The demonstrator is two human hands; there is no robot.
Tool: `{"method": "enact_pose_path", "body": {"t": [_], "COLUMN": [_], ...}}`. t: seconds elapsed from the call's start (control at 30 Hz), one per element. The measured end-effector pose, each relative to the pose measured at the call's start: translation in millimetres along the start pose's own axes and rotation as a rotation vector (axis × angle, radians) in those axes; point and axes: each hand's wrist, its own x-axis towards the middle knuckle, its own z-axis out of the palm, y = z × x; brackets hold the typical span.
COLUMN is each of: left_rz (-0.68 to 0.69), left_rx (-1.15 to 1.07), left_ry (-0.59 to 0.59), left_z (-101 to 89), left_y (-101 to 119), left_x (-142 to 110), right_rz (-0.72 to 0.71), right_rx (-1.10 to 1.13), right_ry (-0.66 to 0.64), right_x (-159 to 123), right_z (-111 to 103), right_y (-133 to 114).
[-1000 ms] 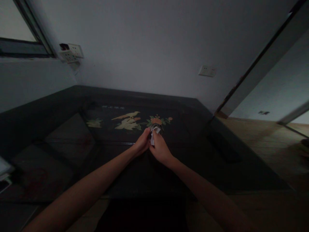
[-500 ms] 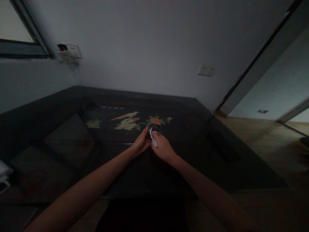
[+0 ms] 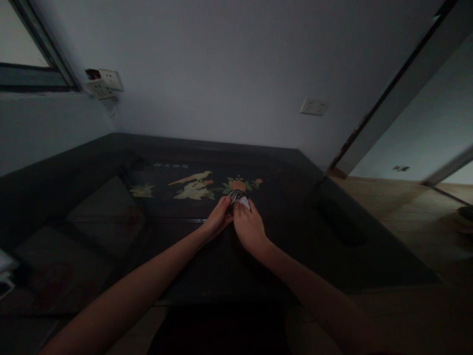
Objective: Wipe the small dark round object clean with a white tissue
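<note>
My left hand (image 3: 219,216) is closed around the side of a small, shiny round-rimmed glass (image 3: 234,195), which looks see-through against the dark table. A white tissue (image 3: 244,201) is bunched at the rim, partly covered by fingers. My right hand (image 3: 249,224) presses that tissue against the glass, its fingers curled over it. Both hands meet in front of my body, above the dark tabletop (image 3: 210,266). The lower part of the glass is hidden behind my hands, and dim light blurs the details.
The tabletop bears a printed bird (image 3: 192,185) and flowers (image 3: 237,184). A long dark object (image 3: 342,224) lies at the right. A white device (image 3: 6,268) stands at the left edge. Behind the table is a wall with a socket (image 3: 314,106); more sockets (image 3: 105,84) are near the window.
My right hand has turned over the rim and pushed the tissue upward and slightly right; its hanging end no longer shows. The left hand keeps its hold on the glass.
</note>
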Motion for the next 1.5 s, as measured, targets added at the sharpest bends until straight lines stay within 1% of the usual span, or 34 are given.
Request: {"method": "enact_pose_path", "body": {"t": [0.17, 0.3, 0.43, 0.63, 0.7, 0.8, 0.9, 1.0, 1.07, 1.17, 1.23, 1.3, 1.37, 1.5], "left_rz": [0.020, 0.032, 0.016, -0.006, -0.026, -0.068, -0.094, -0.097, -0.090, -0.093, -0.096, -0.080, -0.058, -0.027], "left_rx": [-0.013, -0.027, -0.032, -0.032, -0.037, -0.061, -0.088, -0.098, -0.097, -0.086, -0.076, -0.067, -0.048, 0.006], "left_ry": [-0.038, -0.068, -0.094, -0.056, -0.040, 0.002, 0.036, 0.034, 0.033, 0.020, -0.005, -0.031, -0.032, -0.030], "left_z": [1.9, 2.0, 1.0, -1.7, -1.6, -0.3, 1.8, 3.6, 4.1, 3.2, 2.0, 0.8, 0.2, -0.4], "left_y": [0.4, 0.4, -0.1, -0.7, 0.8, 4.1, 6.5, 7.5, 7.8, 7.5, 6.6, 5.2, 3.6, 0.4], "left_x": [-0.6, 0.0, 0.7, 2.2, 1.9, 0.9, 0.1, -0.3, -0.3, 0.0, 0.3, 0.7, 1.0, 1.9], "right_rz": [0.034, 0.029, 0.045, 0.002, -0.010, 0.003, 0.038, 0.049, 0.017, -0.071, -0.088, -0.063, -0.028, 0.043], "right_rx": [0.014, 0.069, 0.150, 0.454, 0.523, 0.562, 0.555, 0.540, 0.524, 0.463, 0.394, 0.311, 0.228, 0.102], "right_ry": [0.035, 0.048, 0.089, 0.167, 0.161, 0.113, 0.053, 0.027, 0.041, 0.089, 0.118, 0.135, 0.140, 0.138], "right_x": [0.9, 1.0, 0.8, 3.6, 4.6, 5.2, 4.9, 4.0, 3.5, 3.5, 4.1, 5.0, 5.8, 6.1], "right_z": [10.4, 10.8, 13.3, 25.5, 26.7, 23.2, 17.1, 13.0, 13.0, 17.2, 21.4, 24.8, 26.4, 23.2], "right_y": [0.0, -0.8, -0.9, 5.0, 8.1, 13.0, 16.7, 18.0, 17.1, 13.8, 11.0, 8.3, 5.8, 1.5]}}
